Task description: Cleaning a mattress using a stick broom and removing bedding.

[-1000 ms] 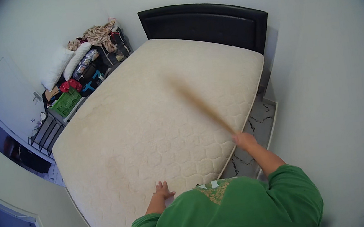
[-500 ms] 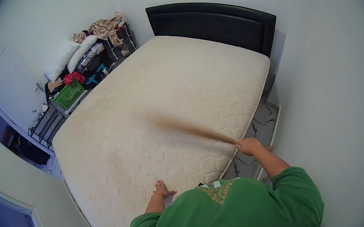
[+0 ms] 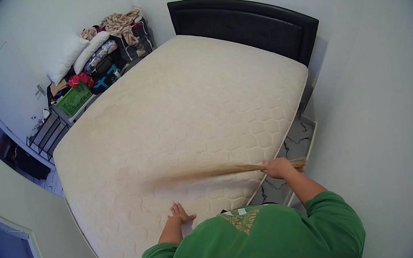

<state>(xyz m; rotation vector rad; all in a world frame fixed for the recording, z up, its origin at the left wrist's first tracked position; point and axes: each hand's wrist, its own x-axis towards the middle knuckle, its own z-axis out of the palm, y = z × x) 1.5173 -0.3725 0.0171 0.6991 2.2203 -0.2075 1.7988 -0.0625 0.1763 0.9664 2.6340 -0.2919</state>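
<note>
You are working over a quilted cream mattress [image 3: 177, 106], with a wide stretch of it spreading ahead of both your hands and its near right edge running just beneath your right hand [image 3: 277, 168]. Beyond that edge, a strip of grey marbled floor [image 3: 297, 138] is showing beside and ahead of your right hand, and a pale wall [image 3: 373, 86] is rising farther to its right. A black headboard [image 3: 245, 27] is bounding the mattress's far end, well ahead of both hands. Far ahead and to the left of your left hand [image 3: 179, 214], a green basket [image 3: 74, 100] is standing among piled belongings; a red cloth [image 3: 80, 80] is lying at its upper edge, though you cannot tell from here whether it is inside, and the other contents are appearing too small to name. White pillows [image 3: 68, 59] are leaning behind the basket. Your left hand is resting released on the mattress, palm down, fingers spreading forward and thumb pointing right. Your right hand is clenching around a straw broom [image 3: 222, 170], whose short end is sticking out to the right of your fist while its long end is reaching leftward, blurring, ahead of your left hand. Whether its tip is touching the mattress, you cannot tell.
</note>
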